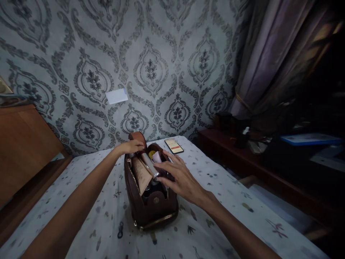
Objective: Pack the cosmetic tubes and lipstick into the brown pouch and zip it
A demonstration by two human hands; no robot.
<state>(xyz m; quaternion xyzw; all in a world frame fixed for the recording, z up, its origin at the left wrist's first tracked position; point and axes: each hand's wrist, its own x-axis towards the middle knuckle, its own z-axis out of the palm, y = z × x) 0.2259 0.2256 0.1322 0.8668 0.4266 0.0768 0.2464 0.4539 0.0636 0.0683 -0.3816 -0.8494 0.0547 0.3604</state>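
Note:
A brown leather pouch (151, 207) stands open on the white patterned bedsheet (88, 216). Inside it I see a brown paper piece (141, 174), a silvery tube (150, 164), a pale pink item (157, 157) and a yellow item (151, 153). My left hand (132, 146) holds the pouch's far flap at its top edge. My right hand (179, 178) lies over the pouch's right rim, fingers spread, fingertips touching the contents near the tube.
A phone (174, 146) with a lit screen lies on the bed behind the pouch. A wooden cabinet (24, 147) stands at the left. A dark wooden ledge (242, 158) with small objects and a curtain (272, 57) are at the right. Patterned wallpaper fills the back.

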